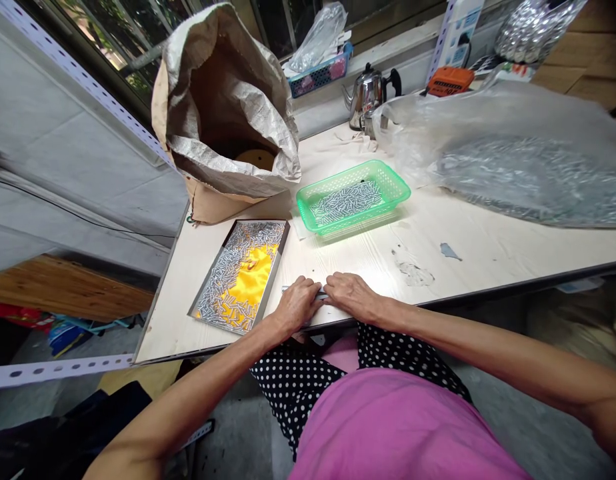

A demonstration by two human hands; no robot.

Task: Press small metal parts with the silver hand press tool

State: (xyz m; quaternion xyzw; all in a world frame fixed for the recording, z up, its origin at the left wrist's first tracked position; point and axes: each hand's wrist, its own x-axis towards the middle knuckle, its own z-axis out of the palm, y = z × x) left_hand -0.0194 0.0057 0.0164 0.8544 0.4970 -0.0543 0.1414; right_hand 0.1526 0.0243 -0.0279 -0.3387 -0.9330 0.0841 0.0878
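Note:
At the table's front edge my left hand [299, 303] and my right hand [354, 295] come together with fingers closed. Between their fingertips shows a small grey metal piece [321, 294], mostly covered, so its exact kind is hidden. To the left of my left hand lies a shallow tray [275, 270] with a yellow cloth [251, 273] and many small silver metal pins [213, 290], which look like screws or rivets. Beyond my hands stands a green plastic basket [401, 193] holding a layer of similar silver pins [345, 202].
A large open paper sack [228, 180] stands at the back left. A metal kettle [367, 100] and an orange box [451, 81] are at the back. On the right lies a big clear plastic bag [528, 173] of shiny parts. The table's dark front edge [488, 293] runs before my body.

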